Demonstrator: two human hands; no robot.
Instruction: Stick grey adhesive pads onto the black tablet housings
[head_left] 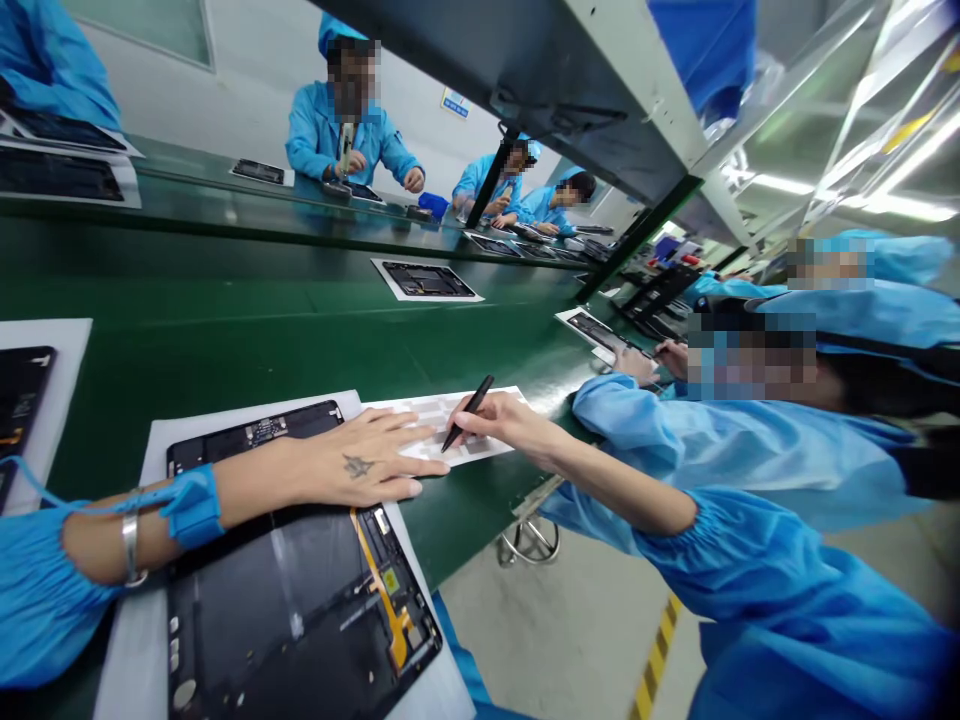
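My left hand (367, 460) lies flat, palm down, fingers stretched. It reaches across the upper part of an opened tablet housing (247, 600), and its fingertips rest on a white sheet of stickers (480, 450). Black pointed tweezers (469, 412) are held in my right hand (491, 420), tip down over the sheet close to my left fingers. The housing is black, with an orange flex cable (394, 620), and lies on white backing paper (442, 670). My left forearm and hand hide part of the housing and the sheet's left end.
Another housing (22, 410) lies at the left edge, and one more (427, 280) farther back on the green bench (300, 290). A co-worker in blue (645, 430) sits close on my right. Other people work across the bench. A metal shelf (570, 90) hangs overhead.
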